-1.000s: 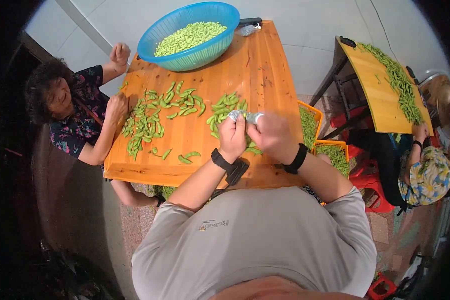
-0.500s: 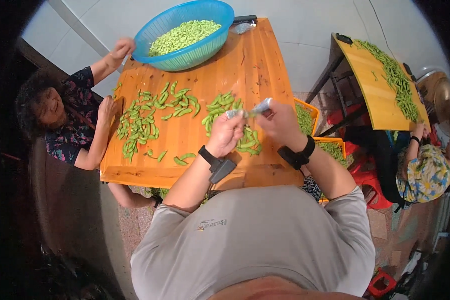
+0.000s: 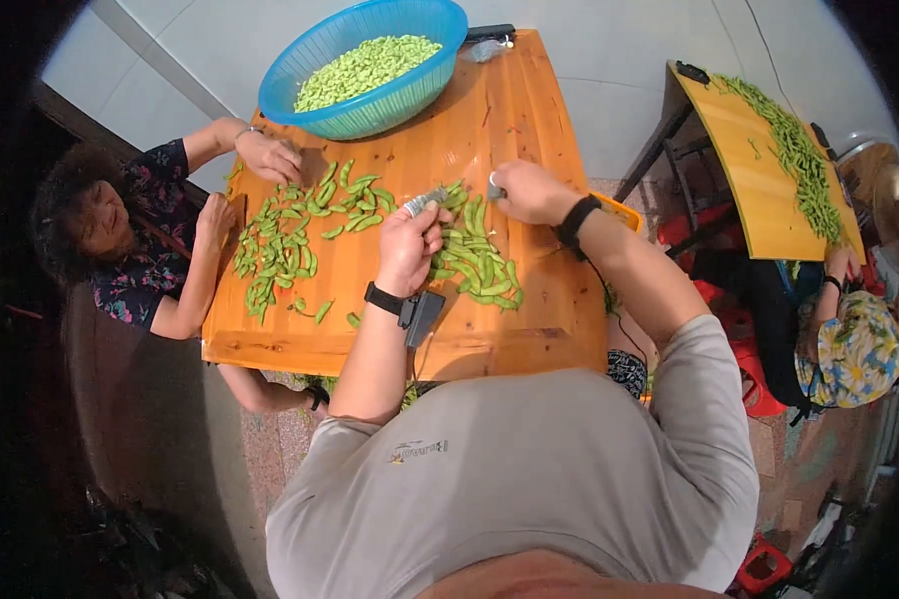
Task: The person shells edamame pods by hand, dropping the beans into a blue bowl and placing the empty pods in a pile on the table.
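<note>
My left hand [image 3: 408,248] is raised over the table with its fingers curled in, at the left edge of a pile of green soybean pods [image 3: 477,262]. A silvery-grey wrap [image 3: 425,202] covers a digit of this hand. Anything within its curled fingers is hidden. Past the far right end of the pile, my right hand [image 3: 531,193] is low over the wood, fingers bent together. One of its digits also has a grey wrap [image 3: 495,188] at the tip. Whether it pinches anything cannot be made out.
A blue basket [image 3: 280,112] of shelled beans [image 3: 368,72] stands at the table's far left. Across from more pods [image 3: 282,240], a co-worker's hand [image 3: 268,157] reaches in. A yellow crate [image 3: 617,212] is beside the right edge. Another pod-strewn table [image 3: 744,190] stands farther right.
My hands have come apart: the left moved left, the right moved away from me and slightly left. The co-worker's hand went from the basket's rim to the left pods.
</note>
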The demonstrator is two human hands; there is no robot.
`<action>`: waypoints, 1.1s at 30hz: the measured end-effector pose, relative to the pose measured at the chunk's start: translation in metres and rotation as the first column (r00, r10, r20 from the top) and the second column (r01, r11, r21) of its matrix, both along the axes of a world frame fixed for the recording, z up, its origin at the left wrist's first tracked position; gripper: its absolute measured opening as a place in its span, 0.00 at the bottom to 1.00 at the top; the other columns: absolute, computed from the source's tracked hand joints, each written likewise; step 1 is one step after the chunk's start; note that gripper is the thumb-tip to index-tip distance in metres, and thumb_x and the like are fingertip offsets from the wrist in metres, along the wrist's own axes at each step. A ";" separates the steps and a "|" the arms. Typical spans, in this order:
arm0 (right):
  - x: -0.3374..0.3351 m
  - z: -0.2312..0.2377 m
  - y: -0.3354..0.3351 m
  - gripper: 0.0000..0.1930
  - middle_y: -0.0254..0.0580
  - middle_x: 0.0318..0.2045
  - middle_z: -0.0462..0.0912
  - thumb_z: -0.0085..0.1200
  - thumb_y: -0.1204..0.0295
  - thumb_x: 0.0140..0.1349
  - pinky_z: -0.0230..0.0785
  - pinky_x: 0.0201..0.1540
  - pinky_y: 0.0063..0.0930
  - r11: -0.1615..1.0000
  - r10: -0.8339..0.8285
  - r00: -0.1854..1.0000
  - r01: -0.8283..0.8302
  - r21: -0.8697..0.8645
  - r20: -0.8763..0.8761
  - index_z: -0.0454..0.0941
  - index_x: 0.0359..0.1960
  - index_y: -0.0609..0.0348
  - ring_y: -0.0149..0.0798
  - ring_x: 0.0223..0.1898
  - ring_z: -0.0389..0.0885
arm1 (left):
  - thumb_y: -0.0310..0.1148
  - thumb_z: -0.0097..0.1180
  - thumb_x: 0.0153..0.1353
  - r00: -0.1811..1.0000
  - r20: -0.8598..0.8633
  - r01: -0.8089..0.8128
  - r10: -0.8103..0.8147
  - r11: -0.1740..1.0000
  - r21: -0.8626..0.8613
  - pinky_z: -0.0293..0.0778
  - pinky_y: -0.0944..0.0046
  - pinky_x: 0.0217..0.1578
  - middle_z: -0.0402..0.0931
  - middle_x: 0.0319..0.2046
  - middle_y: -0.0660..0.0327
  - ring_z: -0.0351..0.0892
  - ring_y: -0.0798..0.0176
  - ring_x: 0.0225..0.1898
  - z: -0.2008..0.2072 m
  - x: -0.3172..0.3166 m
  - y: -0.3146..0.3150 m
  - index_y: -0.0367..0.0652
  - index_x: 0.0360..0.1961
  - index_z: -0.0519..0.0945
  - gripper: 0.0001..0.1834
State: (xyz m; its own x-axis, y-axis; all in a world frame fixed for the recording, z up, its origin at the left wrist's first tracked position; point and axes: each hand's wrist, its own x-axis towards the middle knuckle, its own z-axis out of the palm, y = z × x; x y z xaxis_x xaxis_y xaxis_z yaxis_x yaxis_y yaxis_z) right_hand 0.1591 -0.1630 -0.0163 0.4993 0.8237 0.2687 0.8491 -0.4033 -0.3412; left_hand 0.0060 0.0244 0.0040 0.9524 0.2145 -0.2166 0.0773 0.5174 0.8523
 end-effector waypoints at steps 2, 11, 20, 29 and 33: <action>-0.013 -0.001 -0.020 0.05 0.53 0.29 0.80 0.54 0.75 0.47 0.72 0.39 0.44 0.987 0.129 0.991 -0.125 0.104 -0.033 0.79 0.26 0.62 0.55 0.36 0.79 | 0.28 0.49 0.67 1.000 -0.009 -0.016 0.016 0.999 -0.032 0.55 0.76 0.16 0.75 0.27 0.62 0.59 0.77 0.18 0.003 -0.003 -0.001 0.36 0.38 0.76 0.06; -0.068 0.012 -0.006 0.06 0.49 0.24 0.78 0.56 0.74 0.51 0.71 0.30 0.38 0.981 0.125 0.950 -0.074 0.182 -0.286 0.75 0.30 0.61 0.50 0.26 0.79 | 0.40 0.46 0.71 0.992 -0.038 0.126 -0.124 0.991 0.040 0.51 0.74 0.16 0.60 0.17 0.69 0.54 0.75 0.16 0.012 -0.004 -0.007 0.46 0.27 0.67 0.15; -0.048 -0.008 -0.053 0.06 0.51 0.25 0.78 0.54 0.74 0.52 0.70 0.31 0.41 0.980 -0.089 0.971 0.125 0.152 -0.223 0.76 0.31 0.60 0.50 0.28 0.78 | 0.40 0.49 0.69 0.984 -0.029 0.180 -0.178 0.973 0.146 0.50 0.74 0.14 0.61 0.16 0.70 0.53 0.76 0.14 0.002 -0.006 -0.007 0.46 0.25 0.70 0.16; -0.071 0.005 -0.070 0.07 0.46 0.31 0.78 0.60 0.75 0.46 0.69 0.45 0.45 0.983 0.138 0.989 -0.129 0.129 -0.057 0.78 0.28 0.59 0.53 0.40 0.76 | 0.29 0.44 0.66 0.984 -0.060 0.154 -0.170 0.966 -0.209 0.55 0.75 0.16 0.70 0.27 0.63 0.58 0.74 0.18 -0.006 -0.003 -0.008 0.36 0.39 0.72 0.07; -0.039 0.001 -0.116 0.07 0.49 0.30 0.79 0.58 0.71 0.47 0.69 0.44 0.43 0.995 -0.007 1.000 0.009 0.097 -0.018 0.80 0.28 0.59 0.52 0.38 0.76 | 0.29 0.42 0.66 0.975 -0.008 0.209 -0.220 0.936 -0.284 0.56 0.75 0.17 0.72 0.30 0.60 0.59 0.73 0.19 -0.023 0.000 0.001 0.34 0.44 0.71 0.11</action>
State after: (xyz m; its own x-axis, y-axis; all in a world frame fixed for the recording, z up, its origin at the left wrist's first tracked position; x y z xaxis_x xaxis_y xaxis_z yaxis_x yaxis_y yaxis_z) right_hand 0.1196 -0.2788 -0.0156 0.5108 0.7902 0.3387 0.8397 -0.3741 -0.3938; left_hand 0.0062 0.0251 -0.0188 0.9586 -0.0688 -0.2761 0.2432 0.7019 0.6694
